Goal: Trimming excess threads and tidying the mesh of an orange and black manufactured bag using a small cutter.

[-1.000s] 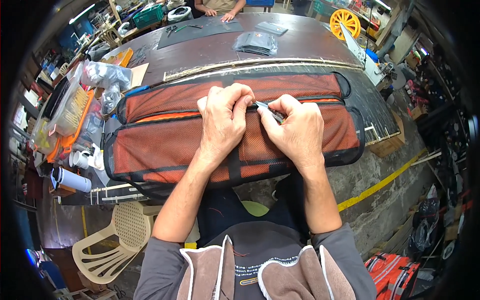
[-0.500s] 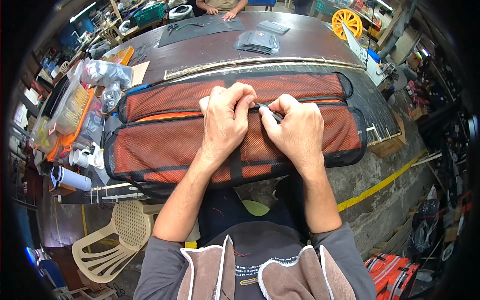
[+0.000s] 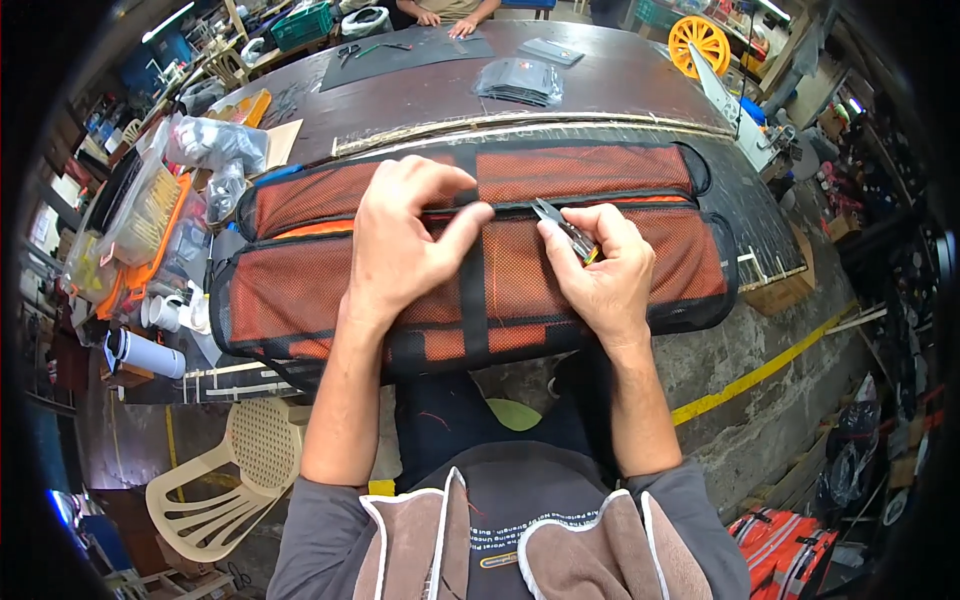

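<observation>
Head view: a small cutting tool (image 3: 574, 238) is held in the right hand (image 3: 610, 255); the left hand (image 3: 405, 235) is spread, nothing seen in it.
Orange mesh bag (image 3: 525, 275) is laid on the table (image 3: 768, 215); its slit (image 3: 315, 229) seems only partly shut.

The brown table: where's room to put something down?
Bare tabletop shows between the plastic-wrapped stack and the yellow wheel, and between the black sheet and the wooden strip. Bags and a clear bin crowd the left.
</observation>
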Demonstrator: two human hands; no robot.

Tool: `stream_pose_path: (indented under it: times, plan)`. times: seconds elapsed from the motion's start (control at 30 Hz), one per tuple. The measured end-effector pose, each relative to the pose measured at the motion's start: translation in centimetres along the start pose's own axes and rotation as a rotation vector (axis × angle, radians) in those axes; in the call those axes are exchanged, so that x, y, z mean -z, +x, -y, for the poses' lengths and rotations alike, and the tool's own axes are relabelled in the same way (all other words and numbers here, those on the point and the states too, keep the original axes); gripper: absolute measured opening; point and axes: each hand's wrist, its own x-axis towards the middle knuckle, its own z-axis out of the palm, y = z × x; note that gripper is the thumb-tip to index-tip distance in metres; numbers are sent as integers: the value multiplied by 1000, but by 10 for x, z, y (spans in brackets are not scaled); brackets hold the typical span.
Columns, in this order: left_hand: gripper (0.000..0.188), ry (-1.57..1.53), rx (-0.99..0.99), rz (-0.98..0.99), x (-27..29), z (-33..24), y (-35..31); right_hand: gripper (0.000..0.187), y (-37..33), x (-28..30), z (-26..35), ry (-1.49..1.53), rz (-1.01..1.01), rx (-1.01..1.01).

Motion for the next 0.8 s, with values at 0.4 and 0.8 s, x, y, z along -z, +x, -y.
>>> stream_pose_path:
  times: [0.4, 0.8]
  plan:
    - [11, 86, 24, 49, -27, 13, 3, 21, -2, -3, -2, -58, -27, 149]
    - [13, 46, 69, -4, -32, 12, -3, 25, 24, -18, 31, -263, 146, 64]
